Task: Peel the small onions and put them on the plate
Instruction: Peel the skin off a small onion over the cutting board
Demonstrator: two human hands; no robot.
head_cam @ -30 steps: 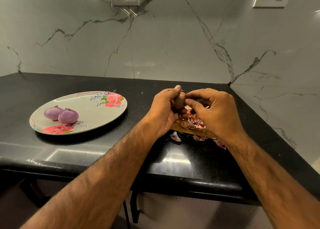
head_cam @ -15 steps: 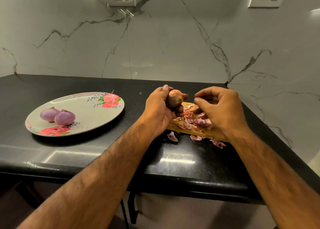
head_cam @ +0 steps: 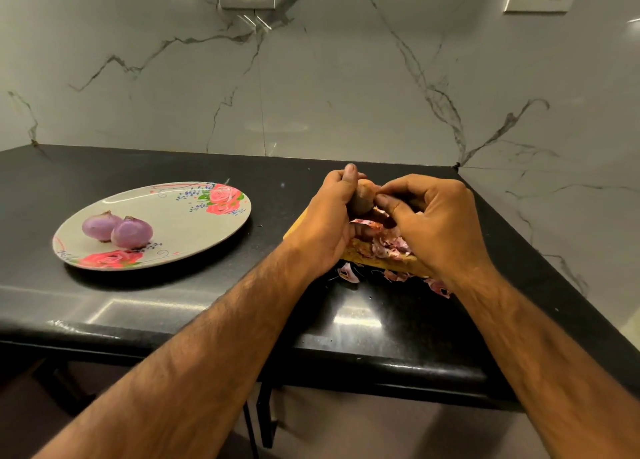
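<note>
Head view: two peeled onions (head_cam: 117, 231) on the plate (head_cam: 194, 230); left grip (head_cam: 329, 223) clasps an unpeeled onion (head_cam: 363, 198), right grip (head_cam: 436, 223) pinching it.

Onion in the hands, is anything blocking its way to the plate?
Nothing visible. Only black counter lies between the onion, held in the left hand, and the plate. Two peeled onions sit on its left part; the rest is free.

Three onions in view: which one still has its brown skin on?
The onion gripped in the left hand, above the peel scraps, with the right hand picking at it. It looks brown; the two onions on the plate are bare and purple.
</note>
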